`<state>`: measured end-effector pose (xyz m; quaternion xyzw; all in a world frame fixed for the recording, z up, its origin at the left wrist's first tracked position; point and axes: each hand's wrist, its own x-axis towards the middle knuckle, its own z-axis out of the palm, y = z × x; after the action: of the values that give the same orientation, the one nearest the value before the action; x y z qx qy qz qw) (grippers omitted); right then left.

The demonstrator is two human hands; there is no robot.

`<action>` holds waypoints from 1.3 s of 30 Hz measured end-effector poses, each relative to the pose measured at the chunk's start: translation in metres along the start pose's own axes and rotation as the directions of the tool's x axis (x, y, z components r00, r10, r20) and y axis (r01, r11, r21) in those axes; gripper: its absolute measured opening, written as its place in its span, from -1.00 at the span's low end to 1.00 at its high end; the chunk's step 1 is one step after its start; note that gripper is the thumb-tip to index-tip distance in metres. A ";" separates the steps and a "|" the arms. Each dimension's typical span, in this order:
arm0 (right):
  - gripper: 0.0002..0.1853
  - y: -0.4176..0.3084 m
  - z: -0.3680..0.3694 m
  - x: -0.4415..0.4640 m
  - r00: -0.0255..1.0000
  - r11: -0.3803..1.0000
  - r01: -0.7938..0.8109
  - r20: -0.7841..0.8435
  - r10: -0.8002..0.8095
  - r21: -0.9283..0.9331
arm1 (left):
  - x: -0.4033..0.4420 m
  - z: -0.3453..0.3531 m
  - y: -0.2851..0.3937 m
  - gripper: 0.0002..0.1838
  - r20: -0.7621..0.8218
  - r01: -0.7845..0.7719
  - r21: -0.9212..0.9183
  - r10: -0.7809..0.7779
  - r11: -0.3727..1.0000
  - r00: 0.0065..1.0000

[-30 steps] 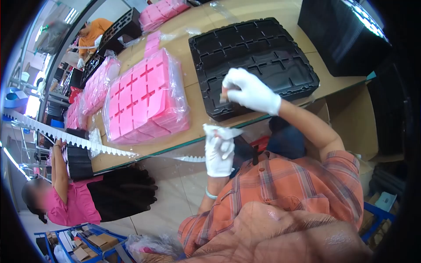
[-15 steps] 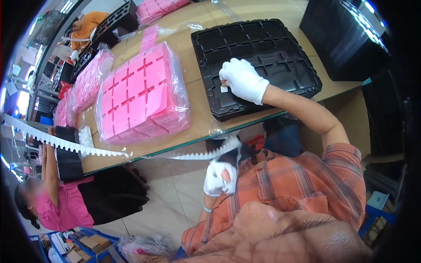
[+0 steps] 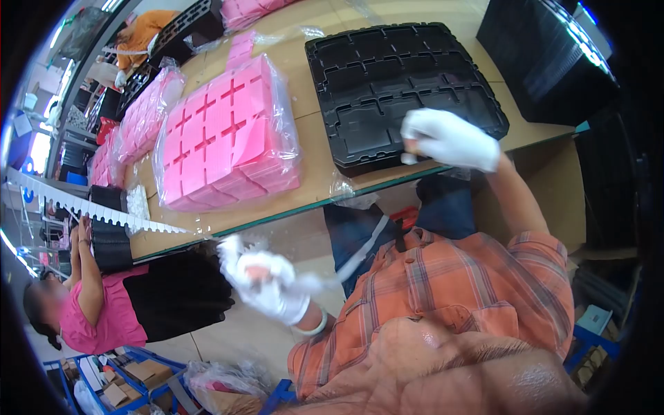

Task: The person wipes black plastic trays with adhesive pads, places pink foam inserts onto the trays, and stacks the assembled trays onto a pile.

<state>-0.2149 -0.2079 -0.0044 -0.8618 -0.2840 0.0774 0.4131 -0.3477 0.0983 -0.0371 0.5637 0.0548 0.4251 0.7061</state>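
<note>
Two gloved hands point(image 3: 449, 140) show, one near one black tray point(image 3: 387, 76).

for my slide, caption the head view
White-gloved right hand over black rectangular plastic tray; white-gloved left hand holding narrow white strip

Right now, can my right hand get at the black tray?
Probably yes: your right hand shows over the near edge of the black tray, and nothing visible blocks the way between them.

White gloves point(image 3: 453, 142) cover both hands point(image 3: 266, 285), with a pale wristband point(image 3: 321, 325), short-sleeved orange plaid shirt point(image 3: 456, 283) and dark-blue trousers point(image 3: 446, 207).
</note>
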 end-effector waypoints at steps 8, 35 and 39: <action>-0.71 0.037 -0.042 -0.171 0.410 0.217 -0.906 -0.883 0.229 -0.364 | -0.022 0.084 -0.074 -0.86 0.426 0.585 -0.192 -0.470 0.788 0.773; -0.86 -0.033 0.020 0.052 0.931 0.908 0.366 -0.064 -0.360 0.203 | -0.010 0.084 -0.087 -0.88 0.538 0.871 -0.248 -0.687 0.425 0.488; -0.87 0.038 -0.018 0.158 0.983 0.974 -0.012 -0.177 0.053 0.224 | 0.002 0.077 -0.069 -0.97 0.407 0.617 -0.246 -0.498 0.747 0.765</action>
<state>-0.0617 -0.1521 -0.0054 -0.8182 -0.2204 0.0365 0.5297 -0.2667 0.0414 -0.0665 0.4390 0.0291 0.0977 0.8927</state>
